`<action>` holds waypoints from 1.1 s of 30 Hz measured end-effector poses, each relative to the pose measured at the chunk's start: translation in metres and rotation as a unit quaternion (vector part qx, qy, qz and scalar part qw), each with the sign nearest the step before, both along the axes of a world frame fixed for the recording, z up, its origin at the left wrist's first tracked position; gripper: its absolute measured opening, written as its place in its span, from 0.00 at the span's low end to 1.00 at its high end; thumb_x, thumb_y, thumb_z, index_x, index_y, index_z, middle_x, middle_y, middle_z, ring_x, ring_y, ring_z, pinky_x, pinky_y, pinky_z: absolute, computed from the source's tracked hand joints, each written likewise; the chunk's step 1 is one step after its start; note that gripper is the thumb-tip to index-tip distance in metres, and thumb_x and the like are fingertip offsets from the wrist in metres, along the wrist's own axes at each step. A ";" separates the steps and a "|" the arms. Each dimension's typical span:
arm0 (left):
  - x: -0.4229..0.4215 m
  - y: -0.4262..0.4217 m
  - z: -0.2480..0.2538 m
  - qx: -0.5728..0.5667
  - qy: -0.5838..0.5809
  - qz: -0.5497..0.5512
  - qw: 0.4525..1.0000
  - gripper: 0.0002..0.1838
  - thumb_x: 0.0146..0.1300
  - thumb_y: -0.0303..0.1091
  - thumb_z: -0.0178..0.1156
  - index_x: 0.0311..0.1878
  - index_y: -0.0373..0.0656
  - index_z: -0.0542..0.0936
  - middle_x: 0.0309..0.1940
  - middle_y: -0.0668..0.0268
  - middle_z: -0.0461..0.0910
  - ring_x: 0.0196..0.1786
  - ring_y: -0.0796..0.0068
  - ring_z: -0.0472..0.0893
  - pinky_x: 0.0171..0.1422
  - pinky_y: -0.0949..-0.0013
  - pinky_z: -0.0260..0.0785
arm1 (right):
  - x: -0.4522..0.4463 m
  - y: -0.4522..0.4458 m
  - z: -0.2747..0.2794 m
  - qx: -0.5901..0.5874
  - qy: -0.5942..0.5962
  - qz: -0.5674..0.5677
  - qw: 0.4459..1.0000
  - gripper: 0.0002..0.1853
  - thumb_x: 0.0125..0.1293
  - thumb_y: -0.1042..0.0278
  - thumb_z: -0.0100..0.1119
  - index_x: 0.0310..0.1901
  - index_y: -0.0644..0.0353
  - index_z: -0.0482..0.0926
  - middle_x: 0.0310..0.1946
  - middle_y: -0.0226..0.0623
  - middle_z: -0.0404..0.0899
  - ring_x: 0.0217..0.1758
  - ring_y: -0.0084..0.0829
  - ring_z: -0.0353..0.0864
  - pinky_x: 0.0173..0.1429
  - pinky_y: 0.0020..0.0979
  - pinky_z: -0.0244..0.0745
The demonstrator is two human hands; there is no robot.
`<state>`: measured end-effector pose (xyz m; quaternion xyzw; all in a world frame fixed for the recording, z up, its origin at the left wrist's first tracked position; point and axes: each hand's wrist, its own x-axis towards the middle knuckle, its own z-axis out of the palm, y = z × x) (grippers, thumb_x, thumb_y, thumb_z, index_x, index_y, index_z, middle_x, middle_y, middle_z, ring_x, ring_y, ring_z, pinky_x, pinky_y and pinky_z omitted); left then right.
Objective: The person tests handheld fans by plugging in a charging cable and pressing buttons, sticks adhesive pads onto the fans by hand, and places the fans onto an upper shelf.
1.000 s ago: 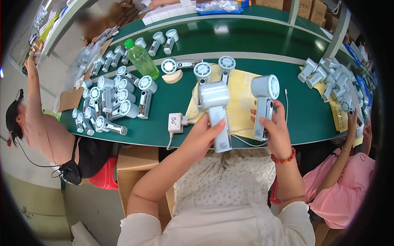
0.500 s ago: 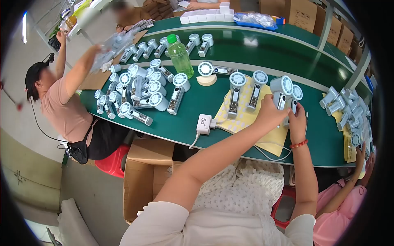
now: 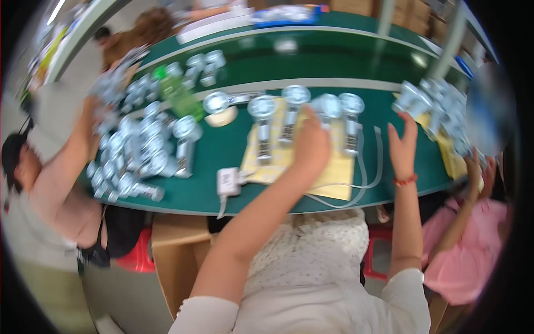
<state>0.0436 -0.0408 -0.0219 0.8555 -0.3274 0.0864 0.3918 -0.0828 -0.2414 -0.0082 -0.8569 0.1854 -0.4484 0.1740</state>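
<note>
Image blur softens the details. My left hand (image 3: 313, 146) is closed around the handle of a light-blue handheld fan (image 3: 328, 106), mostly hidden behind my fingers. Right beside it is another handheld fan (image 3: 351, 122) with a dark see-through section in its handle. Two more fans, one at the left (image 3: 262, 128) and one nearer my hand (image 3: 292, 114), rest on the yellow sheet (image 3: 336, 186). My right hand (image 3: 403, 142), a red bead bracelet on its wrist, is open with thumb and fingers apart, near a heap of light-blue fan parts (image 3: 439, 108).
A white charger (image 3: 227, 182) with cables lies on the green table (image 3: 211, 150). Left are clustered fans (image 3: 136, 145), a green bottle (image 3: 181, 97) and a fan lying sideways (image 3: 217, 102). Co-workers sit at left (image 3: 61, 189) and right (image 3: 467, 239). A cardboard box (image 3: 172, 245) stands below.
The view has swung, shifting the table leftward in the picture. My right hand has left the fans and moved right, opening. My left hand stays on a fan.
</note>
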 end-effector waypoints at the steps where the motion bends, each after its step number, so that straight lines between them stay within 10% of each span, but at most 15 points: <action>1: -0.003 0.004 0.021 0.048 0.086 -0.012 0.995 0.35 0.62 0.29 0.49 0.67 0.24 0.47 0.47 0.42 0.73 0.48 0.48 0.75 0.52 0.54 0.68 | -0.008 -0.011 -0.002 -0.059 0.007 -0.070 0.996 0.22 0.56 0.73 0.60 0.53 0.65 0.69 0.57 0.52 0.66 0.62 0.48 0.64 0.65 0.42 0.59; 7: 0.008 -0.001 0.000 0.029 -0.054 -0.026 0.998 0.30 0.64 0.27 0.46 0.67 0.29 0.52 0.64 0.37 0.57 0.67 0.43 0.59 0.72 0.55 0.51 | -0.045 -0.076 -0.021 -0.107 0.055 -0.300 0.946 0.27 0.54 0.62 0.65 0.52 0.67 0.70 0.53 0.54 0.68 0.58 0.53 0.64 0.61 0.45 0.63; 14: -0.025 0.019 0.035 -0.047 -0.100 -0.137 0.984 0.28 0.60 0.27 0.53 0.64 0.33 0.60 0.61 0.45 0.63 0.65 0.47 0.62 0.69 0.55 0.54 | -0.005 -0.103 -0.006 0.002 0.070 -0.226 0.972 0.28 0.53 0.55 0.67 0.49 0.68 0.73 0.48 0.53 0.73 0.53 0.50 0.70 0.54 0.43 0.70; 19: -0.070 0.060 0.042 -0.086 -0.008 -0.203 0.975 0.26 0.59 0.26 0.55 0.61 0.35 0.64 0.59 0.49 0.66 0.62 0.49 0.66 0.67 0.58 0.57 | 0.051 -0.114 -0.002 0.085 0.206 -0.322 0.920 0.38 0.53 0.31 0.54 0.59 0.50 0.70 0.69 0.49 0.50 0.65 0.61 0.58 0.63 0.48 0.63; 28: -0.107 0.132 0.030 -0.105 0.139 -0.181 0.968 0.17 0.58 0.23 0.55 0.52 0.38 0.72 0.55 0.53 0.69 0.59 0.55 0.69 0.64 0.61 0.59 | 0.069 -0.123 0.012 0.237 0.291 -0.375 0.847 0.44 0.47 0.35 0.59 0.65 0.47 0.64 0.73 0.42 0.39 0.69 0.60 0.52 0.67 0.53 0.54; 33: -0.114 0.134 0.018 -0.123 0.204 -0.191 0.952 0.15 0.59 0.23 0.55 0.51 0.39 0.73 0.55 0.55 0.69 0.59 0.58 0.68 0.64 0.62 0.59 | 0.061 -0.139 0.003 0.172 0.328 -0.332 0.868 0.41 0.46 0.41 0.61 0.61 0.56 0.69 0.72 0.50 0.39 0.62 0.59 0.65 0.62 0.44 0.66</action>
